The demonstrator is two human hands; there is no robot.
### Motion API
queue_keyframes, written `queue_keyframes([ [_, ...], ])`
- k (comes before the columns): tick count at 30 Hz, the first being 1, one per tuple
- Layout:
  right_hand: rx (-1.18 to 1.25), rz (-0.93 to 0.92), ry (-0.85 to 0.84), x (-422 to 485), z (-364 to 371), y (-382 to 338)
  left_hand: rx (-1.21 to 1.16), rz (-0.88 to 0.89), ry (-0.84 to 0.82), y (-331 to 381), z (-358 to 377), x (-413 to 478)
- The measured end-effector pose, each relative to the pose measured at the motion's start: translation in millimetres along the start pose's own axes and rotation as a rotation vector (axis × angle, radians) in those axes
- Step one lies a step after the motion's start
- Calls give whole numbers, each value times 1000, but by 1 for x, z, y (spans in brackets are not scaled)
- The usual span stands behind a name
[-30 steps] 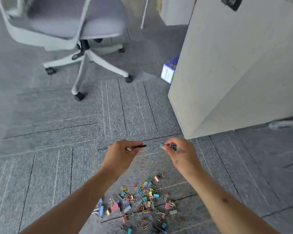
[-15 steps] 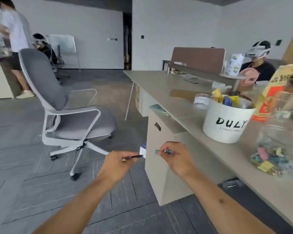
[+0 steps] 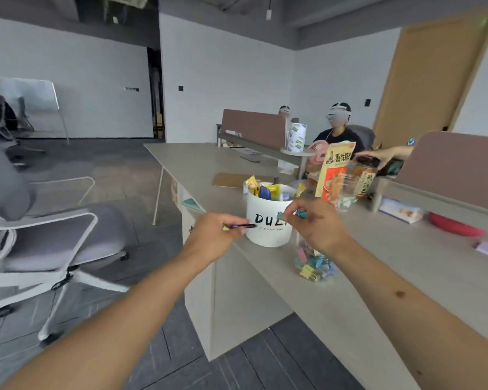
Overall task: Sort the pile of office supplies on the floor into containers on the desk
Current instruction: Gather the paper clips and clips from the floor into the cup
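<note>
White bucket [image 3: 268, 235] at mid-frame on the desk [image 3: 383, 280] reads "DUL", the rest hidden by our right hand [image 3: 319, 225]; the smaller print is blurred. Our left hand [image 3: 213, 236] pinches a thin dark piece [image 3: 244, 226], and the right pinches a teal binder clip [image 3: 301, 213] above the clear jar [image 3: 316, 266] of pastel clips.

Your left hand [image 3: 213, 239] pinches a slim dark item [image 3: 244, 226]; its tip points at the white tub [image 3: 268, 236] lettered in black. Your right hand [image 3: 320, 225] pinches a teal binder clip [image 3: 301, 213] in front of the tub's upper right edge. The tub stands on the desk [image 3: 392, 266] and holds snack packets. A clear jar [image 3: 300, 246] of pastel binder clips stands just beside the tub, partly behind your right wrist. A grey office chair [image 3: 54, 235] stands at your left.
</note>
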State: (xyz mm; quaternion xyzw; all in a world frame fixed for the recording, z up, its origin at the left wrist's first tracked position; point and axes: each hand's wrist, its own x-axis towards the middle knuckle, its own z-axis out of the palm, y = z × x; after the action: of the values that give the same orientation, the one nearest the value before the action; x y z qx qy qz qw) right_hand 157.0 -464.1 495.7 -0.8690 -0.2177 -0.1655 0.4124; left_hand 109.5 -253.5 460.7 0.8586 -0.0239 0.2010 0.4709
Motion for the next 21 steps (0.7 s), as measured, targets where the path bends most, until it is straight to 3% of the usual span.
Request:
queue_keyframes([
  [5, -67, 150, 125, 13, -28, 43, 14, 61, -76, 32, 41, 24],
  [9, -15, 248, 115, 25, -30, 69, 62, 87, -111, 46, 66, 40],
  [16, 127, 353, -152, 31, -46, 74, 132, 123, -129, 50, 91, 56],
  [21, 210, 295, -118, 20, -63, 74, 136, 148, -150, 58, 104, 62],
])
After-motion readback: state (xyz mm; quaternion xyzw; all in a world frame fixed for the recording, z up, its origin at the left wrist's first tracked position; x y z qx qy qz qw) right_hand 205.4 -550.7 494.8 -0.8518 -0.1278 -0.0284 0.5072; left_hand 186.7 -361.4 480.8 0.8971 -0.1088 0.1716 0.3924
